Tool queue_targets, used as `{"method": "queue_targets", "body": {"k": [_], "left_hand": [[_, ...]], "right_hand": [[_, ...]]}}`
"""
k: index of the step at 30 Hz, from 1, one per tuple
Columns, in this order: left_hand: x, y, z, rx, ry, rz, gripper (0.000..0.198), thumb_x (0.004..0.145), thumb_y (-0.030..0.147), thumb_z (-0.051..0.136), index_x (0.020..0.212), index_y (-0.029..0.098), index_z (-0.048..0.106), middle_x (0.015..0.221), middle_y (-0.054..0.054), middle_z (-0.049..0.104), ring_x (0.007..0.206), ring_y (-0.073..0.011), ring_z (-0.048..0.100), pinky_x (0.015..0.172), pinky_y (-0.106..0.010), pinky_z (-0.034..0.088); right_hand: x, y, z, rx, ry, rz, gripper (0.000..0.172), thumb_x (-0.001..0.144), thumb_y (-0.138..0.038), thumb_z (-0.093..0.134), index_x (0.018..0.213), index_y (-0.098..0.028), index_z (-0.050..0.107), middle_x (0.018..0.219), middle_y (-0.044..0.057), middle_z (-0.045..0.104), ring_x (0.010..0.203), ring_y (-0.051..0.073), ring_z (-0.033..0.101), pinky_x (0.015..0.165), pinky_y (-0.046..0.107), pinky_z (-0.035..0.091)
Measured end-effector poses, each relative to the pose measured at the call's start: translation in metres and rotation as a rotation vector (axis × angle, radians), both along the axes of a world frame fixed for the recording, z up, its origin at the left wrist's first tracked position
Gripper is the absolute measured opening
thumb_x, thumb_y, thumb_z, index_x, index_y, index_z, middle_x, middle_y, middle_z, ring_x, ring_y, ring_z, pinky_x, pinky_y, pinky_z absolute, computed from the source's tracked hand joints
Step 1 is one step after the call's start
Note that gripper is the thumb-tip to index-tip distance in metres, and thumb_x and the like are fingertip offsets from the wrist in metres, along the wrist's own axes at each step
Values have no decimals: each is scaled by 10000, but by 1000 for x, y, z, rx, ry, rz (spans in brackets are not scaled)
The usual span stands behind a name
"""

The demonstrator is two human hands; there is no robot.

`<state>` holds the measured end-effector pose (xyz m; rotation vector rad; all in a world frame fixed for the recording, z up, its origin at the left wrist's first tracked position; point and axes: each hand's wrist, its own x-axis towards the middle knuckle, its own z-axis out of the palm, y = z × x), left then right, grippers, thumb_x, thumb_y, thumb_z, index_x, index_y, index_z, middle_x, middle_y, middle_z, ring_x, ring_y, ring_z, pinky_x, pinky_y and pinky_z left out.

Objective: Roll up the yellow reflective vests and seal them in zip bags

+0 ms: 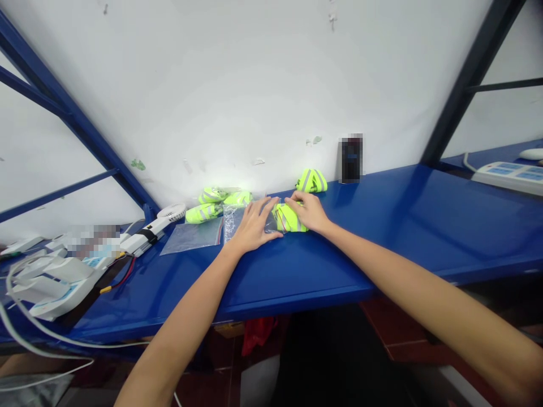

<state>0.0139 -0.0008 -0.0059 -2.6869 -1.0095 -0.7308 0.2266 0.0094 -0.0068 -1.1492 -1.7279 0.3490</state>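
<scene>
A clear plastic bag (231, 219) lies on the blue table, and my left hand (255, 225) reaches across it, thumb and fingers gripping it from both sides near its right end. At that end is a folded fluorescent-yellow reflective vest (289, 217) with grey bands. My right hand (310, 211) grips the vest from the right, fingertips over its upper edge. The vest's left part meets the plastic; how far it sits inside I cannot tell. Left of the bag lies another flat zip bag (193, 236). Behind it are several bundled yellow vests (205, 212), some in plastic.
One more yellow vest bundle (312, 180) rests against the wall, left of a dark upright object (351, 159), blurred out. White power strips (70, 282), cables and a small white fan (172, 212) crowd the left. Blue metal posts (91, 133) frame the table.
</scene>
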Motion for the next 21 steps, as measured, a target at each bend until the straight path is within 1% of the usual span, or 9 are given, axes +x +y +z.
{"method": "queue_targets", "body": {"k": [2,4,8,11,13,17,19,21], "left_hand": [[1,-1,1,1,25,7,964,777,598,644,1529,243,157,1508,-154,376,1413,-323,324,1169,-562,150],[3,-1,1,5,50,10,960,777,607,639,1529,227,178,1507,-156,391,1427,-325,304,1176,-555,117],[7,-2,0,23,61,29,945,773,643,615,1519,217,221,1510,-161,394,1451,-333,253,1174,-554,104],[14,-4,-2,46,47,37,943,791,648,585,1525,202,196,1528,-180,354,1458,-346,227,1168,-575,97],[20,-5,-3,77,50,39,910,809,629,575,1519,189,213,1538,-190,328,1464,-358,201,1165,-593,76],[31,-9,-5,124,87,61,861,818,600,583,1498,176,271,1544,-197,312,1469,-365,177,1165,-607,29],[34,-11,-5,123,97,67,869,814,605,585,1498,171,272,1545,-201,308,1469,-364,176,1164,-612,19],[35,-11,-5,115,97,67,878,813,619,575,1502,171,266,1546,-200,305,1468,-365,179,1162,-614,7]], "right_hand": [[-3,-2,0,4,-21,31,297,901,-415,491,707,-199,554,692,-1,594,655,152,494,633,253,337],[-6,-4,0,19,-16,49,299,913,-415,475,717,-200,546,702,1,594,665,152,500,637,249,343],[-12,-5,0,21,22,25,301,943,-400,411,737,-209,520,729,14,602,690,166,525,660,257,360],[-14,-3,-1,14,53,-38,254,956,-380,370,821,-224,518,787,36,615,749,197,554,717,275,381],[-15,-2,-1,1,76,-75,225,962,-368,345,899,-233,514,829,49,616,797,218,570,750,287,387],[-17,-5,-1,-2,122,-79,214,968,-331,301,1049,-233,473,901,56,601,822,220,575,790,302,389],[-18,-7,-1,40,133,-69,206,963,-307,288,1064,-226,448,935,61,582,824,207,562,804,303,392],[-21,-9,0,86,147,-67,182,957,-286,282,1038,-221,432,951,63,560,823,193,545,813,301,395]]}}
